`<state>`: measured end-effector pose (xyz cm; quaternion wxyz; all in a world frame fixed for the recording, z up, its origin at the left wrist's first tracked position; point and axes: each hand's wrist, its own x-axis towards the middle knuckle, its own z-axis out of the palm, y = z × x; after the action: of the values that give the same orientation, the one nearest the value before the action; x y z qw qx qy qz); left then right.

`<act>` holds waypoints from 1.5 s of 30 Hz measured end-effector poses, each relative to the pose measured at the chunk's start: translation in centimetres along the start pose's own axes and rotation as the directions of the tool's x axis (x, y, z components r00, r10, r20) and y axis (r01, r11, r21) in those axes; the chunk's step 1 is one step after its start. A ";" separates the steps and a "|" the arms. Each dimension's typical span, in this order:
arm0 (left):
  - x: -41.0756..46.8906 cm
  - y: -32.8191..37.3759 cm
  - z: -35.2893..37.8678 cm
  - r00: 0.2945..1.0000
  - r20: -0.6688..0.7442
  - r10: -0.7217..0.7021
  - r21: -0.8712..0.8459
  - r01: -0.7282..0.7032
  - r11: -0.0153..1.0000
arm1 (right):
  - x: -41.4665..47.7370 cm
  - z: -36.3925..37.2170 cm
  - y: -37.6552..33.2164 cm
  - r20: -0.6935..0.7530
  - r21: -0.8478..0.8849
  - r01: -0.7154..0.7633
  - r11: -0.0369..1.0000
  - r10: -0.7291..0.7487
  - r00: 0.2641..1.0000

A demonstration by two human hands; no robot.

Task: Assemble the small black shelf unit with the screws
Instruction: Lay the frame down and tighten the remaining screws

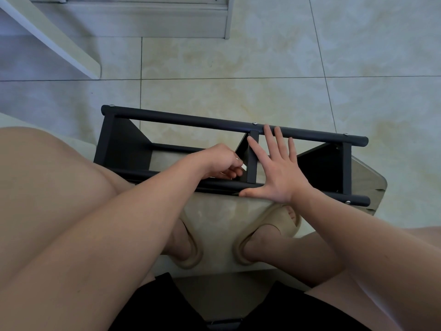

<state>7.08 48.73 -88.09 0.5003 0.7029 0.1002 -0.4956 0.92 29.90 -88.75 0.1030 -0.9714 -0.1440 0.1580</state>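
Head view: the small black shelf unit of round metal rails and flat panels [191, 119] lies on the pale glossy tiled floor [238, 56], just beyond the person's beige foam slippers [284, 223]. Silver screw heads [254, 123] show along the far rail. The left hand [218, 161] is at the left face of the centre divider panel [251, 163], fingers curled round a small pale object [244, 167] of unclear kind. The right hand [279, 173] lies flat to the right of that panel with fingers spread, thumb on the near rail and fingertips at the far rail.

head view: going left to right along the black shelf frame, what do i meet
black left end panel → left hand pinching a small pale piece → black middle divider → flat open right hand → black right end panel
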 end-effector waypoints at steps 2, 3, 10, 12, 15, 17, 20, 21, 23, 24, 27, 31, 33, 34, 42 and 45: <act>0.0 -0.1 0.0 1.000 0.002 0.029 0.052 -0.029 0.998 | 0.0 0.0 0.0 0.003 -0.001 0.000 1.000 0.000 1.000; 0.0 -0.1 0.0 0.999 0.005 0.043 0.068 -0.044 0.997 | 0.0 0.0 0.0 0.005 -0.002 -0.001 1.000 0.001 1.000; -0.1 -0.2 -0.2 0.996 0.029 0.083 0.144 -0.087 0.986 | 0.0 0.0 -0.1 0.004 -0.009 -0.002 1.000 0.002 1.000; -0.1 -0.2 -0.2 0.996 0.037 0.086 0.167 -0.091 0.982 | 0.0 0.0 -0.1 0.004 -0.009 -0.002 1.000 0.002 1.000; -0.1 -0.3 -0.3 0.995 0.046 0.088 0.200 -0.096 0.975 | 0.0 -0.1 -0.1 0.006 -0.011 -0.002 1.000 0.002 1.000; -0.2 -0.4 -0.4 0.995 0.050 0.090 0.228 -0.099 0.969 | 0.0 -0.1 -0.1 0.008 -0.015 -0.003 1.000 0.003 1.000; -0.3 -0.6 -0.6 0.994 0.057 0.097 0.279 -0.109 0.954 | 0.0 -0.1 -0.1 0.008 -0.024 -0.004 1.000 0.005 1.000; -0.3 -0.6 -0.6 0.993 0.061 0.100 0.287 -0.113 0.951 | 0.0 -0.1 -0.1 0.006 -0.024 -0.005 1.000 0.005 1.000; -0.3 -0.8 -0.6 0.992 0.069 0.108 0.294 -0.123 0.948 | 0.0 0.0 -0.1 0.002 -0.026 -0.003 1.000 0.003 1.000; -0.3 -0.8 -0.6 0.991 0.073 0.111 0.301 -0.128 0.945 | 0.0 0.0 -0.1 0.001 -0.026 -0.002 1.000 0.003 1.000; -0.3 -0.9 -0.7 0.990 0.078 0.118 0.340 -0.137 0.930 | 0.0 0.0 -0.1 -0.004 -0.017 -0.004 1.000 0.004 1.000; -0.2 -1.0 -0.7 0.989 0.076 0.130 0.384 -0.150 0.911 | 0.0 0.0 0.0 -0.008 -0.020 -0.004 1.000 0.004 1.000; -0.1 -1.1 -0.7 0.988 0.074 0.136 0.400 -0.154 0.903 | 0.0 0.0 0.0 -0.009 -0.019 -0.004 1.000 0.004 1.000; -0.1 -1.2 -0.7 0.988 0.075 0.138 0.409 -0.156 0.899 | 0.0 0.0 0.0 -0.009 -0.017 -0.006 1.000 0.006 1.000; -0.2 -1.1 -0.7 0.987 0.109 0.115 0.457 -0.152 0.876 | 0.0 0.0 0.0 -0.011 -0.017 -0.003 1.000 0.003 1.000; -0.3 -0.9 -1.0 0.988 0.084 0.127 0.514 -0.152 0.844 | 0.0 0.0 0.0 -0.012 -0.013 -0.002 1.000 0.002 1.000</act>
<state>6.98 50.01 -88.39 0.3295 0.8053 -0.1001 -0.4827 0.93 29.92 -88.75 0.0973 -0.9732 -0.1435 0.1513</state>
